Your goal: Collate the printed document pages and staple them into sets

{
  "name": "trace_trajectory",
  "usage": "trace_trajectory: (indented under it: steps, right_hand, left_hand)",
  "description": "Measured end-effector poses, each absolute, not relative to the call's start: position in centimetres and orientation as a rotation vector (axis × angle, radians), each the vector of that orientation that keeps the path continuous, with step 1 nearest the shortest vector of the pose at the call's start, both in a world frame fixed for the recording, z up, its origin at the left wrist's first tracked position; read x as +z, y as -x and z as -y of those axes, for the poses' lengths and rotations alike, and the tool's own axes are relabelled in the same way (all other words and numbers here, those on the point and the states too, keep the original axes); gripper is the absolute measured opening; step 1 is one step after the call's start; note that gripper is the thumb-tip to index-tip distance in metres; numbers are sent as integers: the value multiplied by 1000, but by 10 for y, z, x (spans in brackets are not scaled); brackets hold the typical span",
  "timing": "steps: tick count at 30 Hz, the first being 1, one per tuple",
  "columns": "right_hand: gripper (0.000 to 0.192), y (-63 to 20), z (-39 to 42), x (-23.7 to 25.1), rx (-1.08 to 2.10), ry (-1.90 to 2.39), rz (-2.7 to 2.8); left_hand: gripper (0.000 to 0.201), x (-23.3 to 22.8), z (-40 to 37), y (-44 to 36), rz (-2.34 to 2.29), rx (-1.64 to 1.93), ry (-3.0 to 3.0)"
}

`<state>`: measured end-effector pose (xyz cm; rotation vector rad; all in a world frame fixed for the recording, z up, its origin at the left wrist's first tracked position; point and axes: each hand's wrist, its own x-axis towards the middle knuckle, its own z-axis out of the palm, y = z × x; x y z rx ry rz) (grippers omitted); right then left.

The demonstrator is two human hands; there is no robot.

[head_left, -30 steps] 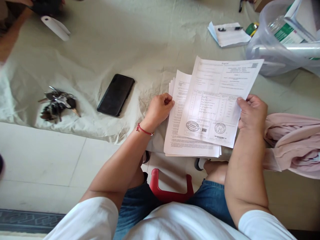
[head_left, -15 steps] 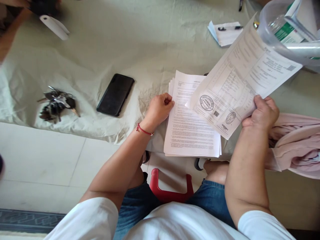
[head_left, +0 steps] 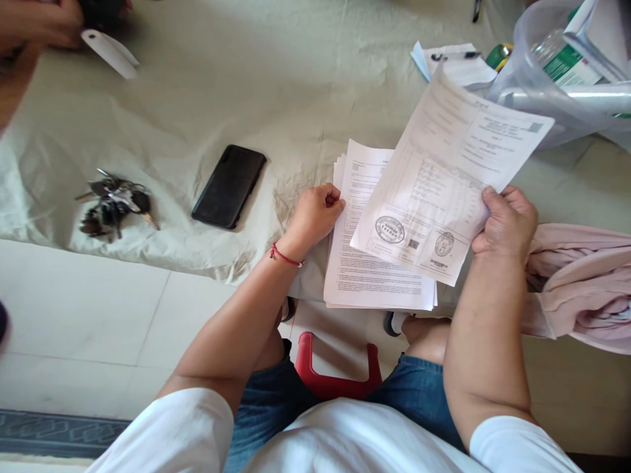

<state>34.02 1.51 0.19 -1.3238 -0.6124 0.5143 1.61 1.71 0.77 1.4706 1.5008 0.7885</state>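
Observation:
A stack of printed papers [head_left: 379, 279] lies at the table's near edge. My left hand [head_left: 318, 213], a red bracelet at its wrist, is closed with thumb and fingertips at the stack's left edge. In my right hand [head_left: 507, 220] is a printed sheet [head_left: 438, 177] with round stamps, pinched by its lower right edge. That sheet is tilted over the stack and hides its upper right part.
A black phone [head_left: 229, 187] and a bunch of keys [head_left: 116, 203] lie to the left. At the upper right stand a clear plastic tub [head_left: 522, 79] and folded paper [head_left: 466, 69]. Pink cloth [head_left: 582, 276] sits at right. Another person's hand [head_left: 54, 23] shows at the top left.
My right hand has moved slightly left and toward me with the stamped sheet, which now covers more of the stack. My left hand has stayed in place.

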Motion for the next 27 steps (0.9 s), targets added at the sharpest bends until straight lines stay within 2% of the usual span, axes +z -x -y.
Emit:
trace_trajectory:
  steps: [6, 12, 21, 27]
  right_hand:
    - [25, -330, -8, -5, 648, 1427, 890]
    - [32, -324, -5, -6, 634, 1557, 1059]
    - [36, -318, 5, 9, 418, 1678, 1279]
    - [30, -305, 11, 20, 454, 1668, 1387]
  left_hand:
    - [10, 8, -17, -16, -1519, 772, -1486]
    - [8, 4, -18, -15, -1499, 780, -1505]
    - [8, 4, -17, -15, -1486, 791, -1491]
    - [11, 7, -17, -16, -1501, 807, -1456]
